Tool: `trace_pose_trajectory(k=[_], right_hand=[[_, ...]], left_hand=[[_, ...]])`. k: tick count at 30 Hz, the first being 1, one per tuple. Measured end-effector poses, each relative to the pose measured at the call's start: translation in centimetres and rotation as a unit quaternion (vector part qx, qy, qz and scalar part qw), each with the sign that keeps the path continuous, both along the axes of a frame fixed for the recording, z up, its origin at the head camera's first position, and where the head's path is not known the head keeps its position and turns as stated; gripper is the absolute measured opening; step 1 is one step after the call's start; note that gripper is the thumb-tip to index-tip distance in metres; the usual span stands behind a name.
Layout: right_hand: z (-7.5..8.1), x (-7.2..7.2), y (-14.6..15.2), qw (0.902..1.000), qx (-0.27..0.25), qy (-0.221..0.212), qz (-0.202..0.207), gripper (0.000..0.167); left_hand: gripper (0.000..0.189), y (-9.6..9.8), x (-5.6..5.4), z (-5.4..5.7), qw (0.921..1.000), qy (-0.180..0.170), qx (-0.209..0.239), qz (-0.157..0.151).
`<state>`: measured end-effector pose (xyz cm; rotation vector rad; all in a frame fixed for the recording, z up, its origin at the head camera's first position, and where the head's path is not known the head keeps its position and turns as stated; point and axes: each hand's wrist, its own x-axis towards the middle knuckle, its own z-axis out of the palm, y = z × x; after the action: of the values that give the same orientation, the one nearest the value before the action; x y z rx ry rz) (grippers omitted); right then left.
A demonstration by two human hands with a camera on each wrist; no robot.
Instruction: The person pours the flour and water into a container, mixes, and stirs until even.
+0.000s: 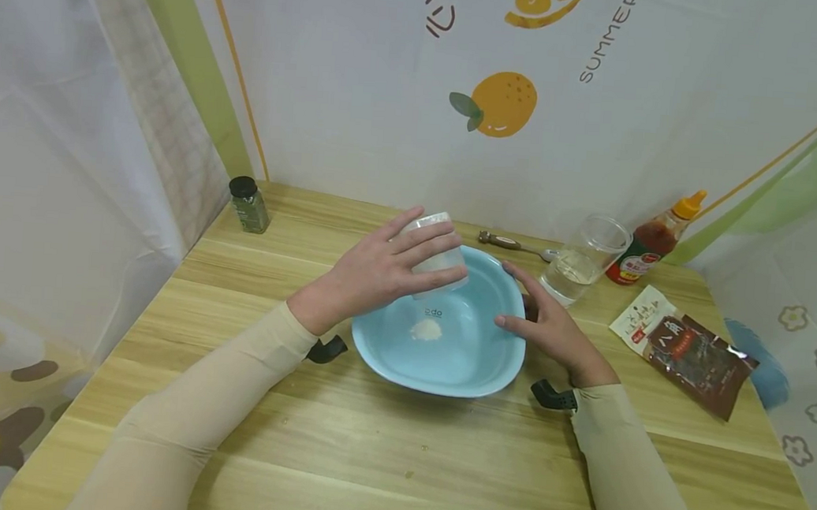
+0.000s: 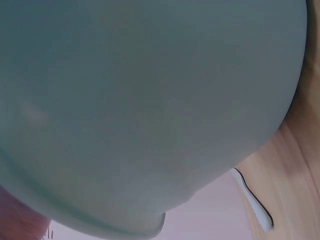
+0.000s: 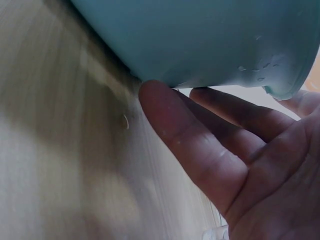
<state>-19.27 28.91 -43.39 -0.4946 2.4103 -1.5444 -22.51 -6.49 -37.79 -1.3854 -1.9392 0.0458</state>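
My left hand grips a translucent white plastic cup, tipped over the far left part of a light blue basin. Inside the basin, a small patch of white powder lies on the bottom. At the right rim my right hand holds the basin, thumb over the edge and the other fingers along the outside. From below, the right wrist view shows those fingers against the basin's outer wall, which carries a few drops. The basin's wall fills most of the left wrist view.
Behind the basin lies a spoon with a brown handle. To the right stand a clear jug of liquid and a red sauce bottle, near a brown spice packet. A green herb jar stands at the back left.
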Motion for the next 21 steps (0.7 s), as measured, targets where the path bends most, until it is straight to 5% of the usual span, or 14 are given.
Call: trace_pose_trajectory(k=[21], right_hand=[[0.17, 0.03, -0.03, 1.0, -0.005, 0.001, 0.005, 0.09]], left_hand=[[0.068, -0.42, -0.45, -0.54, 0.9951, -0.066, 0.073, 0.006]])
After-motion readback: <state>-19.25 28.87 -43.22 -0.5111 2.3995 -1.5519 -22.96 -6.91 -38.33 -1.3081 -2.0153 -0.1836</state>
